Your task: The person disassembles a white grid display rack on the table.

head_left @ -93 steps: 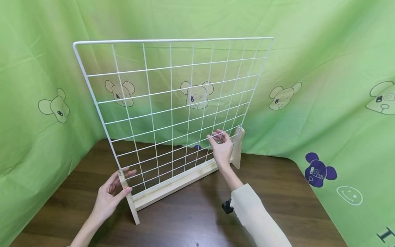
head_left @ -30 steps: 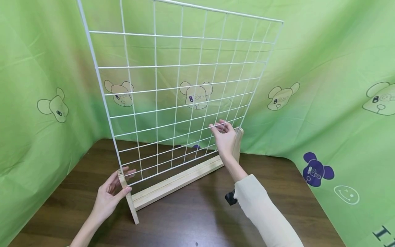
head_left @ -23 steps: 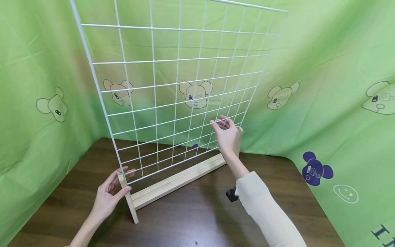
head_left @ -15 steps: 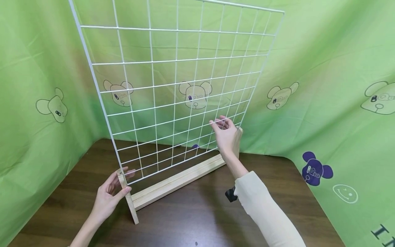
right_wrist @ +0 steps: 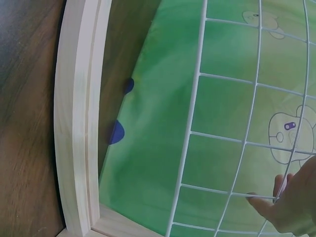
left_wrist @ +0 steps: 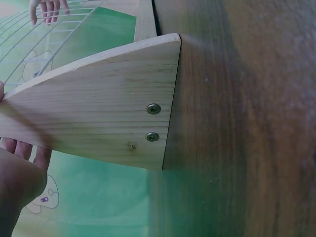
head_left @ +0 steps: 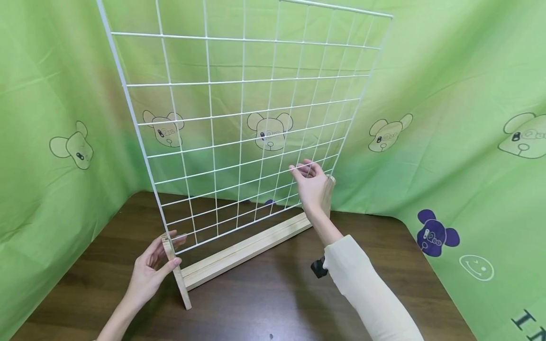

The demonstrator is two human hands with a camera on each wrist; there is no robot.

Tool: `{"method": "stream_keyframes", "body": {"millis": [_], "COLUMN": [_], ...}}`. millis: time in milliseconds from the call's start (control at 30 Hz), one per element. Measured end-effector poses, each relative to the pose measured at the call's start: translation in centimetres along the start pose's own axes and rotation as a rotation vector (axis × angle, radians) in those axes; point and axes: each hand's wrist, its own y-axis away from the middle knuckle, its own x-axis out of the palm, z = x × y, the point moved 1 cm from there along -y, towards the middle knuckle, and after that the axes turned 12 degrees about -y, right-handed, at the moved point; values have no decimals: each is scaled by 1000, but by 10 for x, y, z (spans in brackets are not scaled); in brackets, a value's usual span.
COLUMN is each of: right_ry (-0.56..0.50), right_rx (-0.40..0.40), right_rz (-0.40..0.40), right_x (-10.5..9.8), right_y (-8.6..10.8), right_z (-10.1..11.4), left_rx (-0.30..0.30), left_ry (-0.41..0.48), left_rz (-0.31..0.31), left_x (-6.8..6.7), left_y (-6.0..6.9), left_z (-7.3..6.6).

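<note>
A white wire grid panel (head_left: 209, 83) stands nearly upright between the two side pieces of a pale wooden stand (head_left: 251, 252). Its bottom wire is apart from the stand's grooved base rail, with a gap that also shows in the right wrist view. My left hand (head_left: 147, 272) grips the stand's near-left side piece (left_wrist: 108, 103), thumb on the front edge and fingers behind. My right hand (head_left: 312, 187) pinches the grid's wires low near its right edge, some fingers passing behind the mesh. The grid's upper left corner is cut off in the head view.
The stand rests on a brown wood-grain table (head_left: 256, 303). Green cloth (head_left: 426, 71) printed with bear faces hangs behind and along both sides. Two metal screws (left_wrist: 153, 109) show in the side piece. A black object (head_left: 318, 268) sits at the right wrist.
Three seconds ago the grid's bottom sat down at the base rail; it has since risen off it, my right hand moving up with it. During the last half second almost nothing moves.
</note>
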Motion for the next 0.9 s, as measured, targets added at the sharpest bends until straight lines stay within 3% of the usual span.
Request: {"method": "stream_keyframes", "body": {"millis": [100,233,533,700,900], "right_ry": [-96,-139,72,109,-117], "right_rx": [8,2,-11,0,-28], "right_rz": [-6,-14,-33,-39,-12], "right_x": [3,4,0,1,8], "right_y": [1,1,-2,-1,-2], "right_z": [0,1,9,12,17], "left_rx": [6,13,9,41,48], "left_ry": [-3,0,18,43,42], "left_rz": [-2,-7,4,-1,-8], "left_x": [0,0,1,2,2], "left_y": [0,1,-1,-1,-3], "left_z": [-1,-2,-1,0,-1]}}
